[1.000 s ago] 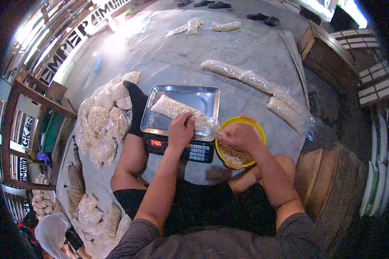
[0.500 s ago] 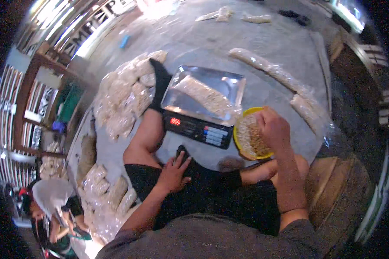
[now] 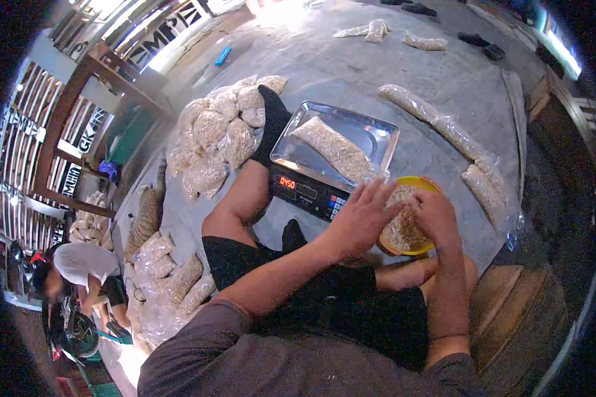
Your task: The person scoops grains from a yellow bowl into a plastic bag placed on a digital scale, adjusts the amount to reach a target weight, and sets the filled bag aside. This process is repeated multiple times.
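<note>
A clear plastic bag of pale grains point(image 3: 332, 147) lies on the steel tray point(image 3: 288, 151) of a black digital scale point(image 3: 304, 203) with a lit red display. My left hand point(image 3: 357, 220) is open, fingers spread over the scale's right end and toward a yellow basin point(image 3: 414, 249) of grains. My right hand point(image 3: 436, 218) is at the basin, fingers curled down among the grains; what they hold, if anything, is hidden.
Piled bags point(image 3: 208, 129) sit beside my left leg, more point(image 3: 185, 278) lie lower left near a cat point(image 3: 146, 225), and long bags point(image 3: 437, 119) stretch rightward. A person point(image 3: 89, 268) bends at lower left. A wooden board point(image 3: 496, 301) is at right, footwear point(image 3: 473, 40) farther back.
My left hand let go of the bag, dropped to my lap, then rose toward the basin. The bag remains on the tray. My right hand stays at the basin; the view has swung left.
</note>
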